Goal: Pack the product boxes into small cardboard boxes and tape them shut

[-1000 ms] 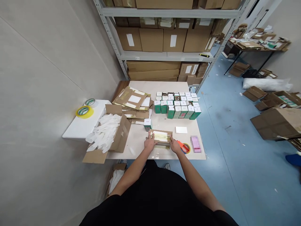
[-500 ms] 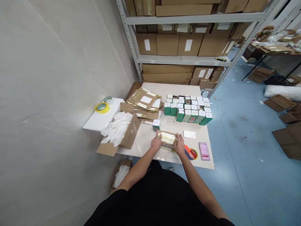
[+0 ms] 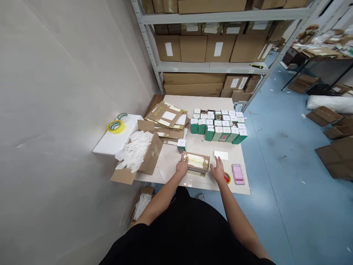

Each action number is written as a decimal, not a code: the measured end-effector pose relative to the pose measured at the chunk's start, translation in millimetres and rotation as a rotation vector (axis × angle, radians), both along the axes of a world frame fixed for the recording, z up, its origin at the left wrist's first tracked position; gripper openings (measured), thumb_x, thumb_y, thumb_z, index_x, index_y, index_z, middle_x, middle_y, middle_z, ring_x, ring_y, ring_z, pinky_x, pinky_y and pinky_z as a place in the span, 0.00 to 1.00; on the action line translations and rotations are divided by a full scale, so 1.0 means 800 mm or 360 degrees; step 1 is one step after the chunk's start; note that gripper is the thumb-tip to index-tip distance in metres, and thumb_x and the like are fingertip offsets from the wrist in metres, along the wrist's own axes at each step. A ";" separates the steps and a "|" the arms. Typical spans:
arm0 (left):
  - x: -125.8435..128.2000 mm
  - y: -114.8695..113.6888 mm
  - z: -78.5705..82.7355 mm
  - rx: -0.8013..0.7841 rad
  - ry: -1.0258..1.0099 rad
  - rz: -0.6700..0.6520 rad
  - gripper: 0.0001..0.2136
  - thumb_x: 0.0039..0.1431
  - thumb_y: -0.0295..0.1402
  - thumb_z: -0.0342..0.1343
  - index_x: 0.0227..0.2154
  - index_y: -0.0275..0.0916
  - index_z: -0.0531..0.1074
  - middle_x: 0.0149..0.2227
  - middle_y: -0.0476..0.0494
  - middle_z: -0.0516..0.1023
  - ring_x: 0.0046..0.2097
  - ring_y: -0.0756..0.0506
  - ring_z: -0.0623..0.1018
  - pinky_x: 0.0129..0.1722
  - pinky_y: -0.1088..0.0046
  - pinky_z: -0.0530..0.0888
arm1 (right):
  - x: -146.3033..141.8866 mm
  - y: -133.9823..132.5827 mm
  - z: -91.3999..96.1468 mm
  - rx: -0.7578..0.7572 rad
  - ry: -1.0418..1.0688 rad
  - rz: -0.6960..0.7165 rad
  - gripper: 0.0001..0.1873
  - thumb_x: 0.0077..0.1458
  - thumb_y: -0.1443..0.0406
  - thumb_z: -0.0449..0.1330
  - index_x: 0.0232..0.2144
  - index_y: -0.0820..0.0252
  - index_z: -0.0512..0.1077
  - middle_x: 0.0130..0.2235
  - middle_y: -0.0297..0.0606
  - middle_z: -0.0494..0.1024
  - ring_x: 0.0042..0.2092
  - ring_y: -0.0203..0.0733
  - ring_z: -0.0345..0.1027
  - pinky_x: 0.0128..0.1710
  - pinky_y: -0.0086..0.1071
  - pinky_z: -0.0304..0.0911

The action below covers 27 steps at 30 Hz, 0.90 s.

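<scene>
A small brown cardboard box (image 3: 196, 162), with a white label and shiny tape on top, lies near the front edge of the table. My left hand (image 3: 182, 166) grips its left end. My right hand (image 3: 217, 170) is off the box, fingers apart, just over the tape dispenser (image 3: 227, 178), which it partly hides. A white card (image 3: 221, 155) lies just beyond that hand. Behind my left hand stands one small green and white box (image 3: 181, 145). To the right lies a pink, blurred-out item (image 3: 238, 174).
Several green and white boxes (image 3: 217, 129) stand in rows at the back right. Flattened cardboard (image 3: 168, 116) is piled at the back left. An open carton (image 3: 154, 156) of white gloves stands at the left, by tape rolls (image 3: 116, 127) on a white surface. Shelving (image 3: 209, 67) rises behind the table.
My right hand has let go of the cardboard box's right end and moved right, over the tape dispenser. My left hand stays on the box. The view has shifted slightly.
</scene>
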<state>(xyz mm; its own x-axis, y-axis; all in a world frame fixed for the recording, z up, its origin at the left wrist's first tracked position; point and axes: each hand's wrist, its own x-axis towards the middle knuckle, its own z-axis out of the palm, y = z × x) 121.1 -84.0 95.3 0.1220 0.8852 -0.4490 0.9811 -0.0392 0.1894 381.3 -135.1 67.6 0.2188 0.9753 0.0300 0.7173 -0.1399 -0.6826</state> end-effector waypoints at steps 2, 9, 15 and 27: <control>-0.002 0.001 0.002 -0.0012 0.0021 -0.0006 0.36 0.65 0.38 0.51 0.75 0.50 0.48 0.78 0.38 0.35 0.57 0.31 0.75 0.52 0.50 0.77 | 0.014 -0.007 -0.007 -0.0056 0.0012 -0.0073 0.36 0.62 0.59 0.52 0.70 0.61 0.58 0.73 0.50 0.56 0.72 0.55 0.49 0.69 0.51 0.55; -0.005 0.002 0.013 -0.0008 0.0142 -0.0048 0.35 0.64 0.35 0.49 0.74 0.49 0.50 0.78 0.39 0.36 0.59 0.31 0.74 0.53 0.53 0.77 | 0.059 -0.036 -0.036 -0.0522 0.0022 -0.0373 0.29 0.60 0.61 0.54 0.61 0.66 0.71 0.62 0.53 0.72 0.62 0.56 0.67 0.60 0.43 0.64; -0.004 0.004 0.015 -0.0009 0.0203 -0.0075 0.35 0.66 0.36 0.50 0.74 0.49 0.49 0.78 0.37 0.37 0.57 0.33 0.75 0.51 0.54 0.77 | 0.077 -0.071 -0.067 -0.0595 0.0112 -0.0343 0.18 0.59 0.61 0.56 0.48 0.60 0.78 0.51 0.47 0.81 0.50 0.50 0.74 0.45 0.35 0.68; -0.008 0.007 0.022 -0.0077 0.0271 -0.0123 0.36 0.65 0.32 0.48 0.75 0.50 0.47 0.78 0.39 0.33 0.56 0.33 0.77 0.50 0.55 0.77 | 0.059 -0.078 -0.094 -0.0929 -0.0141 -0.0111 0.21 0.56 0.68 0.61 0.53 0.66 0.73 0.48 0.50 0.80 0.50 0.50 0.74 0.46 0.34 0.64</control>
